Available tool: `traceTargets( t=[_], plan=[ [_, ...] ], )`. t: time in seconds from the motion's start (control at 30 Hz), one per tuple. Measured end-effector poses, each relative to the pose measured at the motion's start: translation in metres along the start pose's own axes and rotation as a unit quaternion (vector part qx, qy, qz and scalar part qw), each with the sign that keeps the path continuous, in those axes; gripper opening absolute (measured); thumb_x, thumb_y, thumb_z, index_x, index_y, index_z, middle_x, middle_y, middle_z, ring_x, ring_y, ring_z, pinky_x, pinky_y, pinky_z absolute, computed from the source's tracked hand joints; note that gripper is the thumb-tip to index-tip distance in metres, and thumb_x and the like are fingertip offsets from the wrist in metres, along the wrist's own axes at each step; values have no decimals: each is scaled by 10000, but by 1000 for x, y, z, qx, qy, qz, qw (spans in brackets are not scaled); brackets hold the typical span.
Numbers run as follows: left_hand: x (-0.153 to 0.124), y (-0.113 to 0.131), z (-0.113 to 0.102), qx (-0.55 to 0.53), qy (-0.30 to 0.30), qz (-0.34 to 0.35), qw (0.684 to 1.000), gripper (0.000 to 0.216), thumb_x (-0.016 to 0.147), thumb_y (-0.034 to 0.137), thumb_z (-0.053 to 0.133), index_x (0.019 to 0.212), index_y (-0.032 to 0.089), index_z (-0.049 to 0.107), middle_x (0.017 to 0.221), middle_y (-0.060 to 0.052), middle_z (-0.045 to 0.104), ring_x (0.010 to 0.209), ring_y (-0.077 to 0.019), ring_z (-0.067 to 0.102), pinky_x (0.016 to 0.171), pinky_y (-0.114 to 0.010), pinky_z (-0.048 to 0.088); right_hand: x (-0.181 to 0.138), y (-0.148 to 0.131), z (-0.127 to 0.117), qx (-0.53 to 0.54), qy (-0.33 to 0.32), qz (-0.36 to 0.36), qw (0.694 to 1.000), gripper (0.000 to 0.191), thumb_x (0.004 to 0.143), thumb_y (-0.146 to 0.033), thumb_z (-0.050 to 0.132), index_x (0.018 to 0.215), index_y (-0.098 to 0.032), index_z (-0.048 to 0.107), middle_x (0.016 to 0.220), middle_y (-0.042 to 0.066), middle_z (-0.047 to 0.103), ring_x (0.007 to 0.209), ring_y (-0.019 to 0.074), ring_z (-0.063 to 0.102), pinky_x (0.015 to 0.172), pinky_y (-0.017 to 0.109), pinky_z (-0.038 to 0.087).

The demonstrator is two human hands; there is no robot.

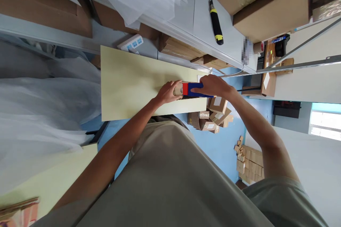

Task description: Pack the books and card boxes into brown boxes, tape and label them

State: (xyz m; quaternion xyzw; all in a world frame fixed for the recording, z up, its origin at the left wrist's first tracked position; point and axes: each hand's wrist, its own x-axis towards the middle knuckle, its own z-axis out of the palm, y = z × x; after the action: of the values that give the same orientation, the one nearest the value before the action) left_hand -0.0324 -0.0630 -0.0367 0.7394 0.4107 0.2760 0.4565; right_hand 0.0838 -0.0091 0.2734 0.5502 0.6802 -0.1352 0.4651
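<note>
In the middle of the head view my left hand [168,92] curls its fingers around the end of a small brown cardboard box [178,90]. My right hand [214,86] grips a blue-and-red tape dispenser [194,88], whose red end lies over the box, close to my left fingertips. Most of the box is covered by the dispenser and my hands. Both hands are above a pale yellow tabletop [128,85], toward its right end. Whether tape touches the box I cannot make out.
A grey shelf [202,25] runs behind the table, with a black-and-yellow utility knife [216,23] on it. A white power strip [131,43] sits at the table's back edge. Several cardboard boxes [218,104] are piled beyond the right end. White plastic wrap [48,103] hangs at left.
</note>
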Motion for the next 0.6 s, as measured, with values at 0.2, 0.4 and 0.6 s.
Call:
traceTargets(
  t=[0.2, 0.4, 0.6],
  plan=[
    [-2, 13, 0, 23, -14, -17, 999, 1277, 658, 579, 1035, 1704, 212, 399, 1469, -191, 663, 1320, -432, 644, 1161, -531, 507, 3, -5, -4, -7, 17, -23, 1000, 731, 1096, -780, 533, 1174, -115, 827, 1107, 230, 838, 1048, 362, 782, 853, 369, 517],
    [-3, 27, 9, 46, 23, -69, 996, 797, 879, 458, 888, 1539, 166, 549, 1369, -200, 693, 1285, -411, 656, 1128, -501, 521, 3, -7, -3, -12, 24, -22, 999, 739, 1064, -797, 578, 1191, -115, 833, 1146, 239, 840, 1079, 376, 781, 876, 382, 532],
    [-3, 39, 15, 49, 47, -110, 992, 683, 876, 354, 906, 1441, 177, 565, 1345, -214, 674, 1267, -424, 664, 1118, -511, 534, 0, -8, 0, -9, 26, -15, 1000, 744, 1059, -796, 586, 1247, -113, 814, 1163, 237, 841, 1084, 374, 781, 882, 382, 536]
  ],
)
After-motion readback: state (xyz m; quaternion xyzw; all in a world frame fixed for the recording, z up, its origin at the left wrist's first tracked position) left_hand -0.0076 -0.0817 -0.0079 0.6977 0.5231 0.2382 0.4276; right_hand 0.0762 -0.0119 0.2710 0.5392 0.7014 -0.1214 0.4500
